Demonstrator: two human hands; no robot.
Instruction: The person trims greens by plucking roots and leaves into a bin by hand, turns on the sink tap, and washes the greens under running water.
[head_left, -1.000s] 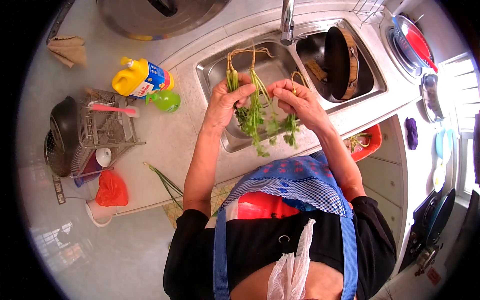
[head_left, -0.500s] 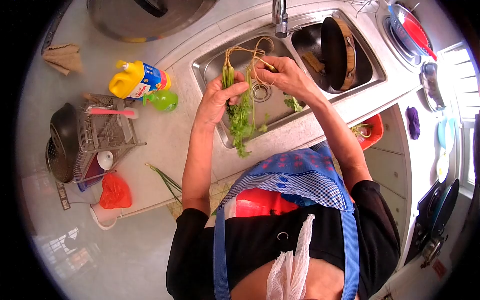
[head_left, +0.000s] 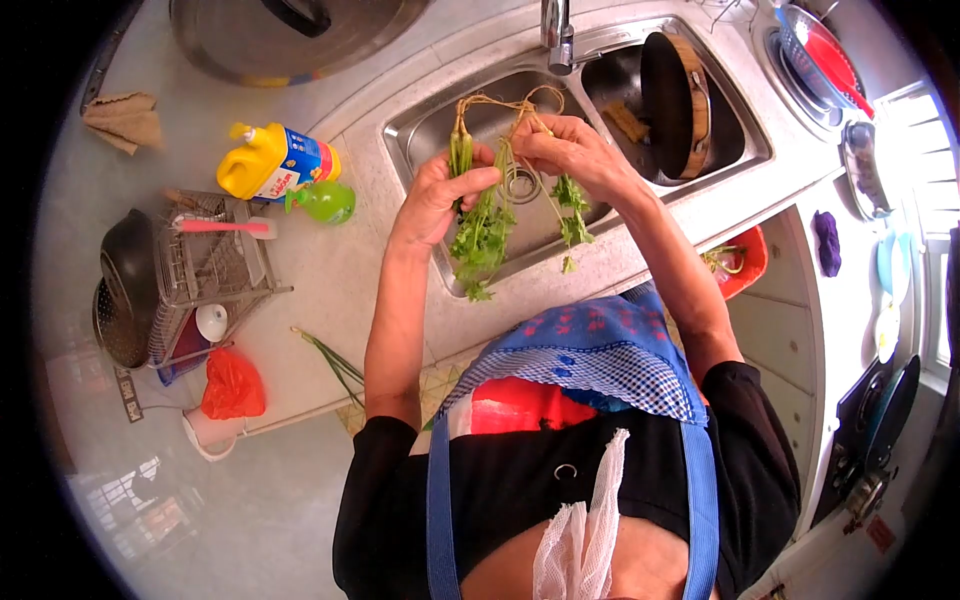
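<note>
Over the left basin of the steel sink (head_left: pixel 408 128), my left hand (head_left: pixel 440 195) is closed around a bunch of coriander (head_left: pixel 484 240), stem ends up and leaves hanging below. My right hand (head_left: pixel 572 155) is closed, fingertips pinched on a few coriander stems, with a leafy sprig (head_left: pixel 572 212) hanging beneath it. Thin tan strands (head_left: pixel 490 100) loop between the stem ends at both hands; I cannot tell whether they are roots or string. The drain shows behind the greens.
A black wok with a wooden lid (head_left: pixel 692 110) leans in the right basin beside a brown sponge (head_left: pixel 626 122). The tap (head_left: pixel 558 40) stands behind. Yellow (head_left: pixel 255 165) and green (head_left: pixel 325 202) bottles and a dish rack (head_left: pixel 215 260) are left. A red bin (head_left: pixel 745 262) hangs below the counter.
A leafy sprig now hangs below my right hand and has swung to the right, apart from the left bunch. Both hands stay nearly in place.
</note>
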